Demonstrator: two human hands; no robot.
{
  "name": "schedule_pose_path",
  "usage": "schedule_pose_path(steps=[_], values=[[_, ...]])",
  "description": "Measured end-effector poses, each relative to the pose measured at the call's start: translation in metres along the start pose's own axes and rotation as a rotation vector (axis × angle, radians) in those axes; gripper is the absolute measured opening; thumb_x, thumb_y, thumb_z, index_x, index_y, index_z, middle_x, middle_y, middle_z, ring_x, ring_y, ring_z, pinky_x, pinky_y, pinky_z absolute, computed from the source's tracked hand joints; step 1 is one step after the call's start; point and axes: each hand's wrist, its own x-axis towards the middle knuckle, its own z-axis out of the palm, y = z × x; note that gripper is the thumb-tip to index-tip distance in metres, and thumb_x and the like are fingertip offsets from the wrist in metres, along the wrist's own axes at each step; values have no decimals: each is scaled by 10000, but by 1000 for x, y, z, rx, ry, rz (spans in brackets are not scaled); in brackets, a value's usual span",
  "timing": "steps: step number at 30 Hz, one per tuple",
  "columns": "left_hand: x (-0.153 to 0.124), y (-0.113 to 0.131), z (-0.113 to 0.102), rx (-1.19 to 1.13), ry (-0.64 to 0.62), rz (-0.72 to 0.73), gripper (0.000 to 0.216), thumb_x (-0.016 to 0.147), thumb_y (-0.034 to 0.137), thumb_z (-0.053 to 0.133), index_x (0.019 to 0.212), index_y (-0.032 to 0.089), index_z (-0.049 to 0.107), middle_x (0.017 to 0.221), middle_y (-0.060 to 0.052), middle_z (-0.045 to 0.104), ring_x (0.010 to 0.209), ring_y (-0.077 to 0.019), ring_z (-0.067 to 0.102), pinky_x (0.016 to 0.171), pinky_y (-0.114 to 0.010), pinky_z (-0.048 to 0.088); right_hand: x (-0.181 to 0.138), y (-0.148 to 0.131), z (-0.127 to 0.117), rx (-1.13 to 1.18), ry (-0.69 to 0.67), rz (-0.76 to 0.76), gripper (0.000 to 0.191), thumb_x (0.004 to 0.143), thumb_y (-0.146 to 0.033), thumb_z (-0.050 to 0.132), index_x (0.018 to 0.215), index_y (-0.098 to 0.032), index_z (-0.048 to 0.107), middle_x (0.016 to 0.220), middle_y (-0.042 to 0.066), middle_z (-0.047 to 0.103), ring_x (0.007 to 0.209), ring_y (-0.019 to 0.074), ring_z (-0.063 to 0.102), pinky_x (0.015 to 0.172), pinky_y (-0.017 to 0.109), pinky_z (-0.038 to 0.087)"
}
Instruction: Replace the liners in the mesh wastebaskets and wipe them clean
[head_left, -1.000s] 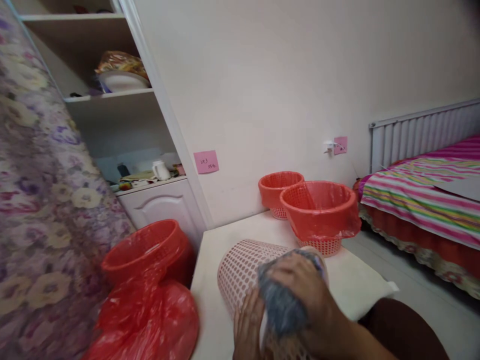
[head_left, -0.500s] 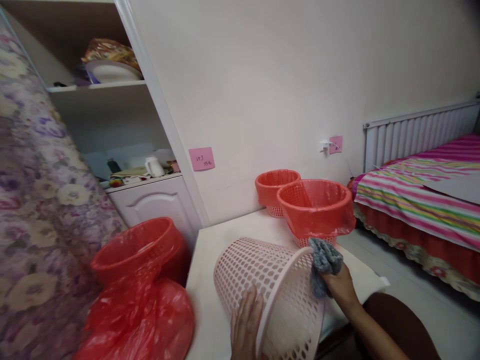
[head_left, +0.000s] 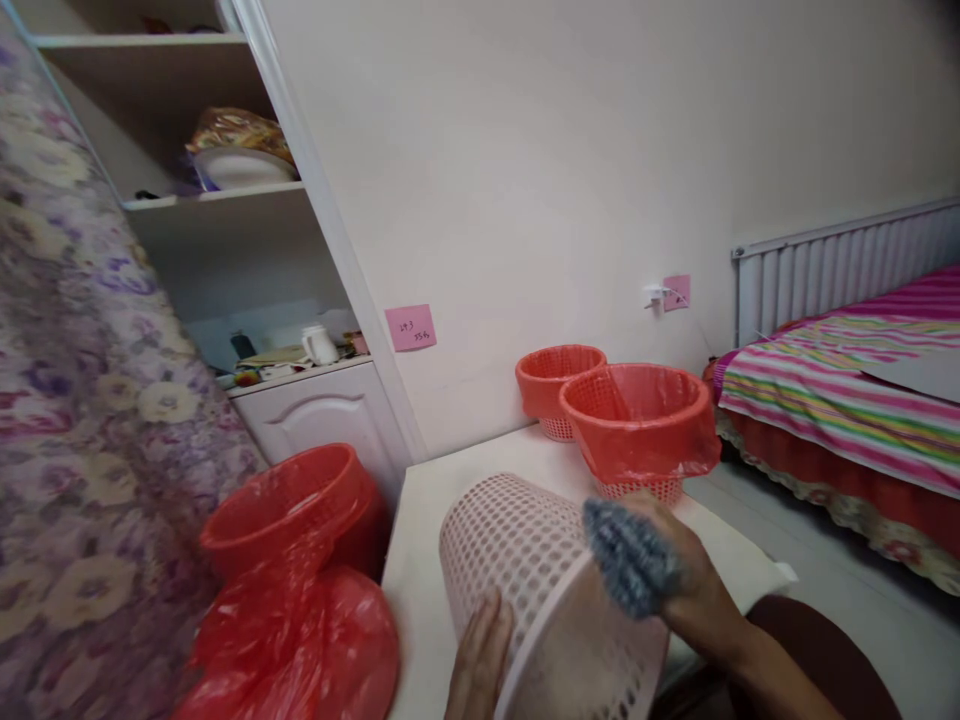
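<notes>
basket (head_left: 517, 545) on its side on the table (head_left: 424, 500), long axis slanting from far left to near right, rim (head_left: 546, 612) at the near end. cloth (head_left: 630, 560) bunched in the grasp of the right hand (head_left: 690, 568), beside the rim, contact unclear; left hand (head_left: 480, 650) laid unclenched against the basket's left side.

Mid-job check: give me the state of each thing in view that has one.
Left hand: open, resting on the pale pink basket.
Right hand: closed on the grey cloth.
Grey cloth: bunched up.
Pale pink basket: on its side, unlined.
Front red-lined basket: upright, mouth open.
Back red-lined basket: upright, mouth open.
Red-lined bin at left: mouth open.
Cabinet door: shut.
</notes>
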Motion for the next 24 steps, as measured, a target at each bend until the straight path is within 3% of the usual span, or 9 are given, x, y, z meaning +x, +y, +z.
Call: schedule_pose_path(steps=[1, 3, 5, 7, 12, 16, 20, 22, 24], values=[[4, 2, -4, -16, -40, 4, 791, 780, 52, 443, 1516, 321, 333, 1434, -28, 579, 1283, -223, 576, 1003, -357, 551, 7, -20, 3, -101, -110, -155, 364, 804, -178, 597, 1159, -252, 615, 1089, 83, 682, 989, 250, 623, 860, 420, 483], [14, 8, -11, -30, -121, -20, 866, 721, -2, 445, 1514, 332, 336, 1466, -23, 545, 1312, -231, 549, 1046, -376, 521, 15, -50, 11, -203, -271, -289, 334, 814, -188, 597, 1143, -248, 595, 1012, 59, 676, 900, 232, 611, 773, 398, 451], [21, 15, -18, -36, -179, -49, 927, 676, -38, 438, 1513, 345, 332, 1491, -13, 516, 1333, -232, 528, 1074, -377, 497, 17, -59, 16, -221, -306, -301, 291, 816, -198, 595, 1103, -242, 590, 989, 47, 677, 880, 226, 608, 753, 388, 433], [25, 20, -21, -44, -198, -60, 925, 681, -33, 446, 1518, 342, 322, 1506, -12, 497, 1342, -235, 517, 1079, -371, 490, 13, -47, 16, -194, -239, -237, 266, 817, -199, 587, 1078, -244, 597, 1005, 48, 679, 919, 230, 612, 795, 394, 442], [23, 30, -14, -64, -237, -63, 880, 718, -3, 453, 1523, 325, 315, 1515, -37, 486, 1358, -245, 498, 1101, -406, 463, -23, 27, -1, 49, 141, 178, 397, 758, -233, 637, 1154, -239, 602, 1190, 90, 672, 1119, 264, 620, 971, 402, 489], [19, 33, -11, -54, -232, -37, 848, 737, 9, 444, 1519, 317, 328, 1515, -54, 486, 1362, -245, 493, 1095, -410, 468, -70, 74, 1, 158, 534, 618, 425, 620, -369, 761, 1004, -208, 680, 929, 82, 770, 1000, 333, 689, 925, 457, 536], [16, 30, -20, -28, -200, -46, 837, 751, 20, 460, 1521, 318, 322, 1508, -46, 496, 1344, -246, 515, 1071, -399, 494, -111, 98, 18, 572, 602, 972, 417, 529, -349, 821, 892, -199, 678, 743, 33, 771, 725, 310, 719, 715, 447, 587], [12, 27, -24, -7, -152, -56, 838, 751, 11, 449, 1519, 323, 325, 1496, -31, 512, 1330, -233, 531, 1067, -375, 498, -115, 100, 22, 645, 609, 988, 454, 531, -341, 823, 937, -203, 674, 761, 25, 773, 706, 299, 715, 688, 432, 584], [6, 24, -26, 24, -79, -79, 854, 739, 2, 432, 1521, 326, 320, 1471, -14, 541, 1305, -218, 556, 1049, -343, 512, -103, 90, 17, 503, 621, 903, 494, 514, -352, 822, 964, -203, 680, 783, 39, 769, 763, 310, 710, 728, 433, 576]])
